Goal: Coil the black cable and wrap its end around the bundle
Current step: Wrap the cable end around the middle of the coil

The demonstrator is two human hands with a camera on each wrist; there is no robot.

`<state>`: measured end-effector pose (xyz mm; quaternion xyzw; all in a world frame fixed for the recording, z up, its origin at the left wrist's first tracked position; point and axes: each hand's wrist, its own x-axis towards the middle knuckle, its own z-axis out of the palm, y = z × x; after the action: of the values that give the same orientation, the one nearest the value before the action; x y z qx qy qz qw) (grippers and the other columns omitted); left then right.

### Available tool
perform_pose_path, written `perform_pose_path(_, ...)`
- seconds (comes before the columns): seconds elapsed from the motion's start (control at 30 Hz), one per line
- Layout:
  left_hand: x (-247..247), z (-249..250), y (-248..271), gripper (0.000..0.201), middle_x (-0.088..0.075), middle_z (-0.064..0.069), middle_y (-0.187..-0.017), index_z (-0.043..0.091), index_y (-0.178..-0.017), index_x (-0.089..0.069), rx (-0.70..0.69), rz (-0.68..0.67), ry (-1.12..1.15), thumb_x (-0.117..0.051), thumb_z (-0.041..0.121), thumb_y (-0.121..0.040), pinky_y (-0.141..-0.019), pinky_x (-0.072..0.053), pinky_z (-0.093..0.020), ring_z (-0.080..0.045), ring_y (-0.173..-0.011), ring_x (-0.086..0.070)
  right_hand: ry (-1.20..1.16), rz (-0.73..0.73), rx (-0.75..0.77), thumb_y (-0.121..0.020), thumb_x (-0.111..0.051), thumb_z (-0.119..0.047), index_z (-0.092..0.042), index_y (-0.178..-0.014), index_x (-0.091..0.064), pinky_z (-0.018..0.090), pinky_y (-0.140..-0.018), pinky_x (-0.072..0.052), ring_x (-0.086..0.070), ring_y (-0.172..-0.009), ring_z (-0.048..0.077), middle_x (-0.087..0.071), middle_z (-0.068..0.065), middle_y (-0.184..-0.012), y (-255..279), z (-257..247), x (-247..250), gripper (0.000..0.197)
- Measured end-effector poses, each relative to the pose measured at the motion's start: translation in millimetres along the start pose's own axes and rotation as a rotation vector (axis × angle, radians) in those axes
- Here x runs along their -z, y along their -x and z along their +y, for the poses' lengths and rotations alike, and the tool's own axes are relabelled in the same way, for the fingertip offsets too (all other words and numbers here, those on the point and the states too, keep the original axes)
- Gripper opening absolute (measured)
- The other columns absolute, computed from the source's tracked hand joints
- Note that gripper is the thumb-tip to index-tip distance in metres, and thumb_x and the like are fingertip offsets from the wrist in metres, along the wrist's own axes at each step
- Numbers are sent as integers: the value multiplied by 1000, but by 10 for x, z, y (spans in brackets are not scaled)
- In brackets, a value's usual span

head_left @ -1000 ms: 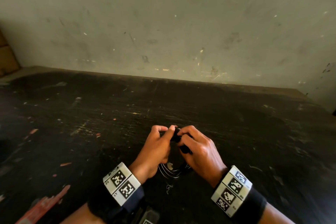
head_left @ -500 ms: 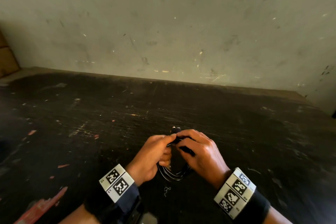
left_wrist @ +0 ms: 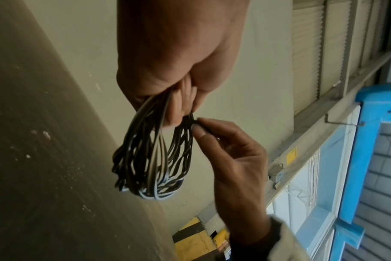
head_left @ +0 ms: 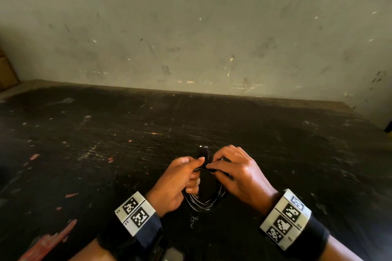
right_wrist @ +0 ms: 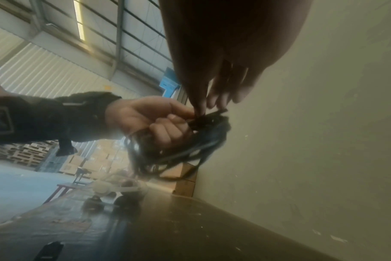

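Observation:
The black cable (head_left: 203,202) hangs as a bundle of several loops between my two hands, just above the dark table (head_left: 106,133). My left hand (head_left: 180,178) grips the top of the coil (left_wrist: 150,159) with curled fingers. My right hand (head_left: 237,174) pinches the cable end at the top of the bundle (right_wrist: 203,121), thumb against forefinger. A black plug (head_left: 203,152) with a pale tip sticks up beyond my fingertips. Both hands meet at the same spot on the cable.
A scuffed grey-green wall (head_left: 191,27) rises behind the table's far edge. Cardboard boxes (right_wrist: 183,178) stand at the left end of the table. A small dark object (right_wrist: 49,250) lies on the table surface in the right wrist view.
Both hands have come slightly nearer to me and lower in the view. More of the hanging coil shows below them, and the plug now sticks up above my fingers.

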<state>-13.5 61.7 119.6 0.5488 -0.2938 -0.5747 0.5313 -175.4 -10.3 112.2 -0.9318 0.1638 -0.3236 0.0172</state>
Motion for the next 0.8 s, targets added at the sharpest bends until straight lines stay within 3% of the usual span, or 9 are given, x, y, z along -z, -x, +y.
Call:
perform_pose_path(0.13, -23, -36, 18, 13, -33, 6, -49, 12, -86, -52, 9, -34, -67, -52, 21, -94, -39, -22, -19, -5, -38, -29, -138, -83, -6, -84, -65, -18, -21, -101, -70, 10, -82, -34, -53, -90, 3, -62, -4, -94, -90, -7, 82, 18)
perform_pose_path(0.33, -8, -51, 75, 12, -29, 4, -52, 11, -85, -52, -107, -75, -113, -49, 17, -95, -43, -20, -22, -7, -43, -26, -515, -132, -370, -80, -72, -20, -19, -92, -72, 16, -91, -46, -56, -108, 0, -59, -8, -113, -194, 37, 152, 12)
perform_pose_path(0.5, 12, -49, 95, 14, -29, 4, -53, 12, -85, -50, -161, -104, -154, -47, 21, -96, -44, -19, -23, -7, -43, -26, -831, -86, -562, -78, -74, -13, -8, -90, -72, 28, -83, -56, -70, -87, 16, -74, 8, -92, -209, -37, 154, 13)
perform_pose_path(0.7, -7, -25, 81, 24, -32, 7, -47, 17, -78, -51, -128, -112, -132, -39, 23, -98, -41, -21, -22, -6, -39, -27, -874, -39, -650, -75, -75, -8, -9, -86, -74, 26, -80, -57, -71, -84, 17, -75, 7, -88, -207, -52, 129, 10)
perform_pose_path(0.8, -11, -39, 80, 21, -33, 7, -48, 16, -81, -50, -134, -113, -157, -37, 21, -98, -41, -22, -21, -6, -39, -28, -876, -6, -645, -75, -75, -6, -12, -83, -75, 23, -77, -57, -71, -82, 14, -76, 5, -86, -204, -66, 121, 10)
